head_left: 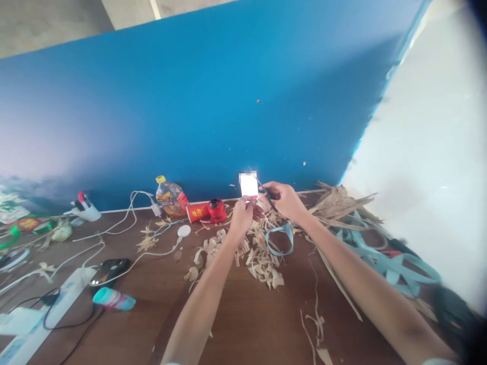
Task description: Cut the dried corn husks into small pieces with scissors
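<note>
One bright white square [249,184] shows against the blue wall [198,111], just above the left hand [243,215]; its edges are blotted, so what it is cannot be told. The left thumb and fingers bend toward each other at its lower edge, though whether they pinch it I cannot tell. Close by, the right hand [284,200] is curled around scissors [271,197], dark handles in the fingers, thin blades pointing up and left toward the square. Below the hands, pale shavings [266,266] lie heaped on the brown table [243,324], a blue loop [280,252] at their right. Farther right are dry husks [335,203] and blue ribbon [395,268]. Leftward along the wall are a red cylinder [197,212] and a bottle [171,197]; nearer lie a white disc [184,231], a blue tube [115,299] and a power strip [57,309].
</note>
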### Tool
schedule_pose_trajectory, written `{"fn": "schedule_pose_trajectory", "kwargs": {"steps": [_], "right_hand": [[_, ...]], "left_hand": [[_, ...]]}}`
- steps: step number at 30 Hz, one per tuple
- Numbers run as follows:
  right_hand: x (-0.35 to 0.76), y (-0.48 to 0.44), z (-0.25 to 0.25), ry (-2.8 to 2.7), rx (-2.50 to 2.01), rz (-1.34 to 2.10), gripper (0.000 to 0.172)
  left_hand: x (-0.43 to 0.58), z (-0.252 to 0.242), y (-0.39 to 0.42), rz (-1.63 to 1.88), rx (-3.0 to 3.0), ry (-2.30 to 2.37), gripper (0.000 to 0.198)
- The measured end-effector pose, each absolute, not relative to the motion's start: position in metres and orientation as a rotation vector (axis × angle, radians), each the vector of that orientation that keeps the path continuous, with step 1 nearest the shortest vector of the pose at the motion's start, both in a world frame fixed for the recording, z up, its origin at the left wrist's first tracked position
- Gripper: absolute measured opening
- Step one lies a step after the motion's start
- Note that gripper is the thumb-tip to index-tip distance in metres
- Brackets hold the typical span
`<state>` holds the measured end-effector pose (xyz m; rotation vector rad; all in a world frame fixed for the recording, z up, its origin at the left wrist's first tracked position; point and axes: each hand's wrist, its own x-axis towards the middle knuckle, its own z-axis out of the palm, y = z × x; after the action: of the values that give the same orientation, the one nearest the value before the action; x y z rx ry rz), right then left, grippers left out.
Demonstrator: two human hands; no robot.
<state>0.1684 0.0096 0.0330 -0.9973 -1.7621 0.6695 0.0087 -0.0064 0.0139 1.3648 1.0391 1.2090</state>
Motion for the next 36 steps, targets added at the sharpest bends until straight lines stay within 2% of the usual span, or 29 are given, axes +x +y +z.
{"fn": "schedule_pose_trajectory", "kwargs": {"steps": [21, 27, 36], "right_hand": [[0.17, 0.001, 0.041, -1.887, -1.071, 0.613, 0.033], [0.187, 0.0, 0.053, -2.142, -1.113, 0.38, 0.029], [0.217, 0.005, 0.063, -2.327, -1.209, 0.224, 0.037]], "left_hand": [[0.003, 0.014, -0.002, 1.213, 1.439, 0.959, 0.021], [-0.008, 0.022, -0.002, 1.116, 1.548, 1.038, 0.023], [-0.017, 0.029, -0.003, 1.076, 1.691, 1.059, 0.029]]}}
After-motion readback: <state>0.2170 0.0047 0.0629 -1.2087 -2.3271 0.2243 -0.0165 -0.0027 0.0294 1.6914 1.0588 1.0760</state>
